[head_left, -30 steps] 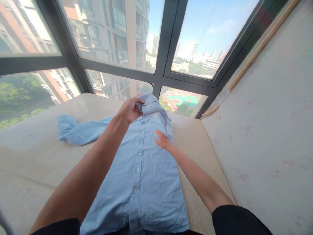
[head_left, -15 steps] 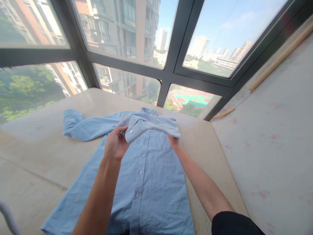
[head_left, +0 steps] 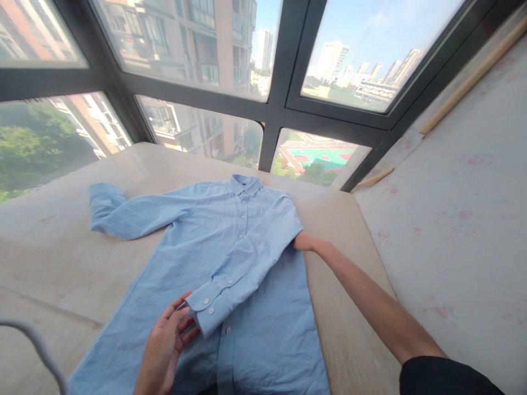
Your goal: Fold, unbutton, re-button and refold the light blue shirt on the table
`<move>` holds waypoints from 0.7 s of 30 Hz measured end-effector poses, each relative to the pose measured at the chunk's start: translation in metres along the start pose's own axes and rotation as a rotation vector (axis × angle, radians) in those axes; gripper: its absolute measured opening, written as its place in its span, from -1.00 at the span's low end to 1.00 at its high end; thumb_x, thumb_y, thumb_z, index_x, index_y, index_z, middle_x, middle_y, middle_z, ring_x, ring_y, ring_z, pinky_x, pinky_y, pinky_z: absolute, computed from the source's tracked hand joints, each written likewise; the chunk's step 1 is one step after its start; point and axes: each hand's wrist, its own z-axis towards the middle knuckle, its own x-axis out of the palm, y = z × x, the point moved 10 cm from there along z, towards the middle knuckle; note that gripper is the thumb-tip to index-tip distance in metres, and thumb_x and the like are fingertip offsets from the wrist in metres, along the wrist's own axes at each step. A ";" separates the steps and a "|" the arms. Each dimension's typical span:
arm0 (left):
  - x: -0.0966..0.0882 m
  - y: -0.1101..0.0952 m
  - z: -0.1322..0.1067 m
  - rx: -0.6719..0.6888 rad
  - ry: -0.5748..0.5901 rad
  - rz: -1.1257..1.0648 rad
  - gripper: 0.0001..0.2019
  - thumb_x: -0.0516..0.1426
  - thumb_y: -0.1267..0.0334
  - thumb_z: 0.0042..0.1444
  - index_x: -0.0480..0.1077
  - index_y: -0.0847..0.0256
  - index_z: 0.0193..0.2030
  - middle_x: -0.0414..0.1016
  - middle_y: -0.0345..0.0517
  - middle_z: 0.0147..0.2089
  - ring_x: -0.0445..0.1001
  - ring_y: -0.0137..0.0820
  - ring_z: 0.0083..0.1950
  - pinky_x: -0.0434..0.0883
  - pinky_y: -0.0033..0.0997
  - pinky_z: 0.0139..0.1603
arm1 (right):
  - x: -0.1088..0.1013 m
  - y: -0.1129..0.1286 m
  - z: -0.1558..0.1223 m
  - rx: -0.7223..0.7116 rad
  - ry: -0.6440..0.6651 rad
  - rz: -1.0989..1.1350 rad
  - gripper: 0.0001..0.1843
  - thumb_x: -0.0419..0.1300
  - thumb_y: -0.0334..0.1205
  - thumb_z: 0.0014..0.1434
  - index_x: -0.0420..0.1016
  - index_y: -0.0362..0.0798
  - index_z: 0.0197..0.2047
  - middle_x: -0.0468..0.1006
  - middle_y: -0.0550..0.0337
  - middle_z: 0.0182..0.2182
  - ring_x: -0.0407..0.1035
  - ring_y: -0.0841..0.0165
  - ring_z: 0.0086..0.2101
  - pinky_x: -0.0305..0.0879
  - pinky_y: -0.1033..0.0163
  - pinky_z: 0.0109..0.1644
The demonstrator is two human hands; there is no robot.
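Note:
A light blue button-up shirt lies front side up, collar toward the window. One sleeve is folded diagonally across its front, with the buttoned cuff pointing to the lower left. At that cuff's end is my left hand, fingers apart and touching its edge, some of them partly behind it. My right hand reaches under the folded sleeve near the shoulder; cloth hides its fingers. The other sleeve stretches out to the left, its end bent back.
The shirt rests on a pale wide ledge. Dark window frames border it at the back, and a flowered wall stands on the right. A grey cord-like thing curves through the lower left corner.
The cuff has come down and toward me with my left hand, laying the sleeve diagonally over the shirt front. My left hand's fingers have loosened. My right hand stays by the shoulder.

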 end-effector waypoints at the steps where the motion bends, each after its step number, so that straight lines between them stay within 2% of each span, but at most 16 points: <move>1: -0.007 -0.012 0.002 0.085 -0.038 0.104 -0.52 0.21 0.17 -0.13 0.44 0.14 0.02 0.58 0.01 0.03 0.57 -0.07 0.01 0.57 -0.16 -0.12 | 0.000 0.001 -0.004 0.003 0.047 0.012 -0.63 0.09 -0.51 -0.01 0.65 -0.19 -0.19 0.65 -0.15 -0.16 0.54 0.14 -0.14 0.41 0.16 -0.01; 3: -0.013 -0.038 0.002 0.239 -0.130 0.344 -0.50 0.21 0.09 -0.14 0.46 0.17 0.01 0.54 0.04 0.10 0.50 0.01 0.12 0.47 -0.02 0.12 | -0.004 0.004 -0.014 -0.011 0.124 0.047 -0.66 0.07 -0.53 -0.03 0.65 -0.19 -0.29 0.67 -0.13 -0.21 0.54 0.18 -0.19 0.41 0.21 -0.08; 4: -0.010 -0.052 0.000 0.305 -0.169 0.451 -0.49 0.19 0.06 -0.13 0.47 0.17 0.02 0.52 0.05 0.13 0.48 0.03 0.15 0.41 0.03 0.19 | -0.007 0.007 -0.021 -0.029 0.167 0.074 -0.65 0.06 -0.54 -0.04 0.65 -0.17 -0.32 0.67 -0.07 -0.23 0.55 0.22 -0.21 0.41 0.25 -0.10; 6: 0.011 -0.076 -0.003 0.422 -0.190 0.582 -0.47 0.16 0.03 -0.08 0.47 0.19 0.05 0.50 0.07 0.15 0.47 0.04 0.16 0.37 0.07 0.23 | -0.014 0.013 -0.036 -0.050 0.259 0.187 -0.63 0.02 -0.55 -0.07 0.64 -0.11 -0.38 0.69 0.07 -0.28 0.55 0.31 -0.26 0.39 0.33 -0.17; 7: 0.029 -0.088 -0.005 0.483 -0.156 0.601 -0.48 0.14 0.02 -0.05 0.47 0.20 0.05 0.51 0.08 0.14 0.48 0.00 0.15 0.38 0.03 0.22 | -0.019 0.015 -0.043 -0.043 0.286 0.271 -0.63 0.01 -0.54 -0.08 0.62 -0.10 -0.42 0.68 0.12 -0.33 0.54 0.35 -0.32 0.37 0.36 -0.23; 8: 0.053 -0.098 -0.006 0.551 -0.090 0.599 -0.50 0.12 0.03 -0.01 0.47 0.22 0.04 0.52 0.08 0.11 0.49 -0.05 0.14 0.40 -0.03 0.20 | -0.028 0.014 -0.048 -0.024 0.266 0.347 -0.65 -0.01 -0.52 -0.08 0.61 -0.09 -0.45 0.67 0.16 -0.40 0.53 0.37 -0.37 0.35 0.37 -0.28; 9: 0.081 -0.109 -0.007 0.618 -0.013 0.597 -0.54 0.10 0.05 0.03 0.47 0.24 0.02 0.55 0.07 0.08 0.50 -0.11 0.13 0.42 -0.09 0.18 | -0.040 0.011 -0.050 0.008 0.189 0.407 -0.66 -0.02 -0.49 -0.06 0.59 -0.09 -0.46 0.64 0.18 -0.46 0.50 0.38 -0.42 0.33 0.36 -0.32; 10: 0.110 -0.118 -0.008 0.680 0.052 0.599 -0.57 0.09 0.07 0.07 0.47 0.23 0.01 0.56 0.05 0.06 0.50 -0.16 0.12 0.43 -0.14 0.17 | -0.056 0.005 -0.050 0.050 0.051 0.439 -0.67 -0.02 -0.46 -0.03 0.58 -0.09 -0.47 0.61 0.19 -0.50 0.49 0.38 -0.44 0.33 0.34 -0.31; 12: 0.170 -0.135 -0.007 0.791 0.161 0.607 -0.65 0.07 0.15 0.13 0.48 0.22 0.00 0.58 0.00 0.02 0.53 -0.23 0.07 0.46 -0.22 0.11 | -0.089 -0.010 -0.054 0.125 -0.326 0.409 -0.66 -0.04 -0.42 0.04 0.58 -0.09 -0.40 0.61 0.15 -0.45 0.48 0.33 -0.38 0.36 0.27 -0.22; 14: 0.232 -0.146 -0.001 0.882 0.258 0.635 -0.70 0.05 0.26 0.15 0.48 0.23 -0.02 0.60 -0.02 -0.01 0.55 -0.29 0.01 0.47 -0.30 0.05 | -0.102 -0.020 -0.060 0.164 -0.630 0.331 -0.63 -0.05 -0.40 0.10 0.59 -0.10 -0.22 0.62 0.03 -0.23 0.49 0.25 -0.17 0.37 0.15 -0.02; 15: 0.262 -0.150 0.004 0.929 0.297 0.664 -0.70 0.04 0.31 0.16 0.48 0.23 -0.02 0.60 -0.02 -0.02 0.55 -0.31 0.00 0.47 -0.32 0.03 | -0.099 -0.022 -0.061 0.170 -0.715 0.288 -0.60 -0.04 -0.39 0.12 0.56 -0.12 -0.10 0.58 -0.05 -0.08 0.44 0.20 -0.04 0.34 0.08 0.09; 17: 0.319 -0.156 0.014 1.030 0.347 0.786 -0.70 0.05 0.38 0.16 0.47 0.25 -0.01 0.60 -0.01 -0.03 0.55 -0.32 -0.02 0.45 -0.32 0.07 | -0.079 -0.024 -0.053 0.184 -0.758 0.204 -0.55 0.00 -0.31 0.19 0.45 -0.16 0.11 0.42 -0.18 0.15 0.27 0.10 0.18 0.22 -0.07 0.25; 19: 0.369 -0.158 0.026 1.121 0.375 0.939 -0.67 0.04 0.39 0.18 0.44 0.26 0.06 0.56 0.02 0.04 0.54 -0.32 -0.01 0.41 -0.31 0.12 | -0.049 -0.024 -0.042 0.200 -0.709 0.146 -0.49 0.04 -0.21 0.26 0.34 -0.24 0.23 0.26 -0.28 0.28 0.12 0.04 0.28 0.15 -0.12 0.31; 21: 0.408 -0.160 0.039 1.205 0.374 1.112 -0.63 0.03 0.39 0.20 0.40 0.25 0.13 0.51 0.06 0.11 0.50 -0.28 0.06 0.40 -0.30 0.13 | -0.022 -0.017 -0.035 0.182 -0.670 0.092 -0.45 0.05 -0.19 0.30 0.27 -0.29 0.28 0.13 -0.30 0.34 -0.01 0.03 0.35 0.10 -0.11 0.35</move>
